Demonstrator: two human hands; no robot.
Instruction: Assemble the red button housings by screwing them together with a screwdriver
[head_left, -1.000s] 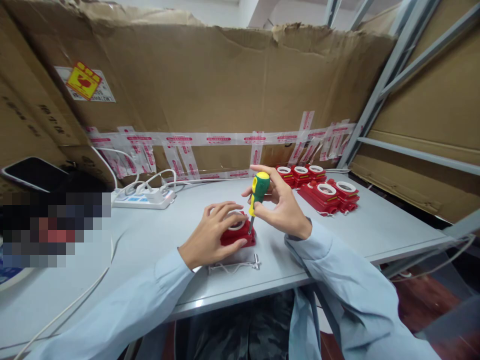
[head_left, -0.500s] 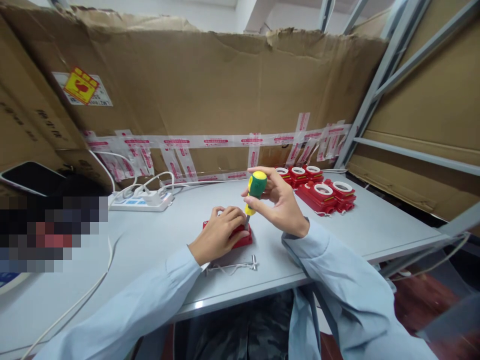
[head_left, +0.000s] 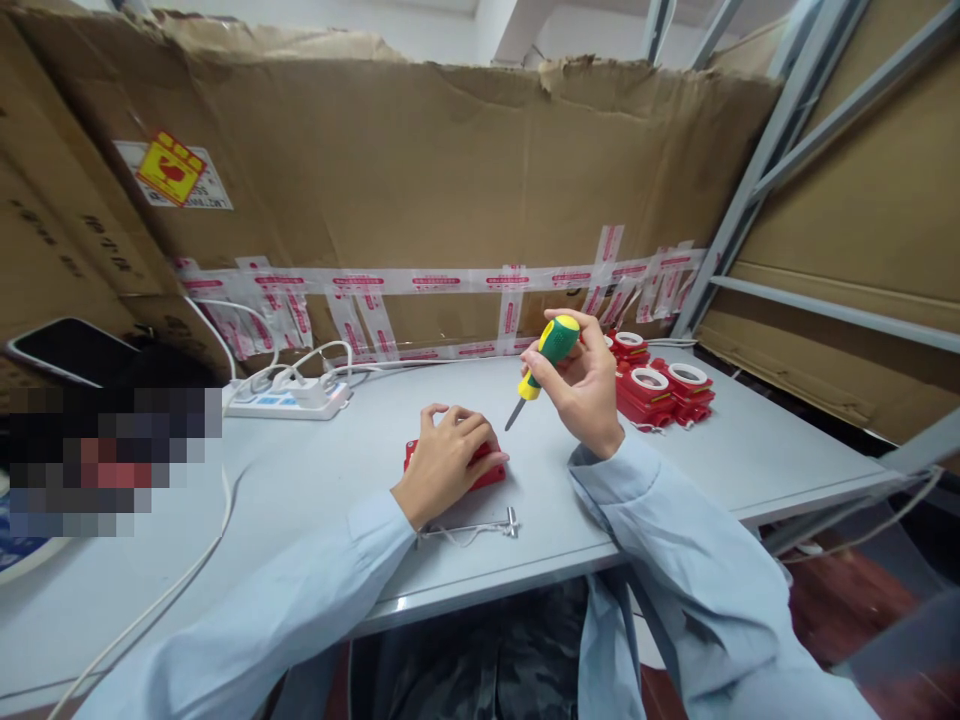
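My left hand [head_left: 448,458] lies over a red plastic part [head_left: 489,470] on the grey table [head_left: 337,480], fingers curled around it and covering most of it. My right hand [head_left: 589,385] holds a green and yellow screwdriver [head_left: 546,357] above the table, tip tilted down to the left and clear of the red part. A small metal T-shaped piece with a thin wire [head_left: 480,528] rests on the table just in front of my left hand.
Several red parts with white rings [head_left: 660,385] are stacked at the back right. A white power strip [head_left: 289,398] with cables sits at the back left, and a dark phone [head_left: 67,350] leans at the far left. Taped cardboard [head_left: 450,190] walls the table; a metal rack frame [head_left: 757,170] stands right.
My right hand has lifted the screwdriver off the red part and moved it up and to the right. My left hand has closed down further over the part.
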